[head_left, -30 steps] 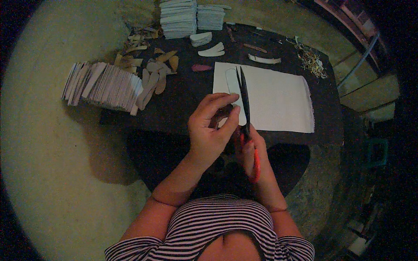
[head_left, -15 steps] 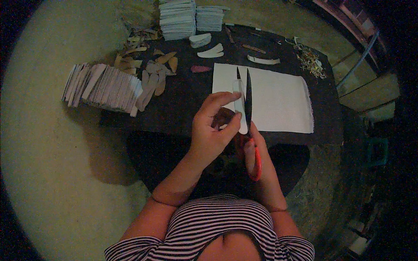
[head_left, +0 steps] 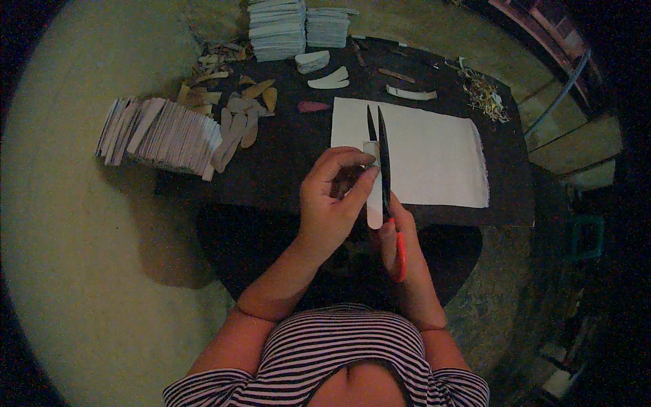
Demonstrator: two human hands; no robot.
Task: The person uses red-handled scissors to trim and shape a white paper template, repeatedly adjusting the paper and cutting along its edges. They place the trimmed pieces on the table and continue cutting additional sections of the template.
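My left hand [head_left: 339, 183] pinches a narrow white strip [head_left: 375, 203] with a rounded lower end between thumb and fingers. My right hand [head_left: 400, 237] is wrapped round the orange-red handle of a pair of scissors [head_left: 384, 152]. Their dark blades point away from me and stand slightly apart, right beside the strip; whether they touch it I cannot tell. Beneath the blades, a white cloth-like sheet [head_left: 434, 156] with a frayed right edge lies on the dark table.
A long row of stacked grey-white pieces [head_left: 159, 139] stands at the left. Brown and grey curved scraps [head_left: 247, 115] lie beside it. Tall white stacks [head_left: 277, 30] rise at the back. A pile of thin trimmings [head_left: 485, 95] sits at the far right; a pink piece [head_left: 313, 106] lies nearer.
The white strip has slid toward me in my left hand, its rounded end now lower. The scissors have shifted slightly left and their blade tips are closer together.
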